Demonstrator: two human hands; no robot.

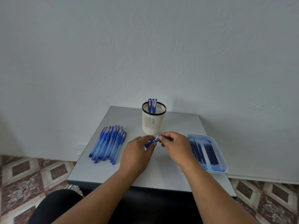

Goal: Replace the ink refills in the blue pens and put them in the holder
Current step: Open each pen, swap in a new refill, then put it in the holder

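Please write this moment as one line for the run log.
hands: left and right both on one blue pen | holder: some pens inside | pile left | refill tray right

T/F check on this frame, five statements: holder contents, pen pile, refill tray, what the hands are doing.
1. The holder already has blue pens standing in it. True.
2. The pile of pens lies on the right side of the table. False: it lies on the left; the tray is on the right.
3. The tray holds dark blue refills. True.
4. Both hands are on one pen in front of the holder. True: left hand and right hand grip it.
5. The holder lies tipped over. False: it stands upright.
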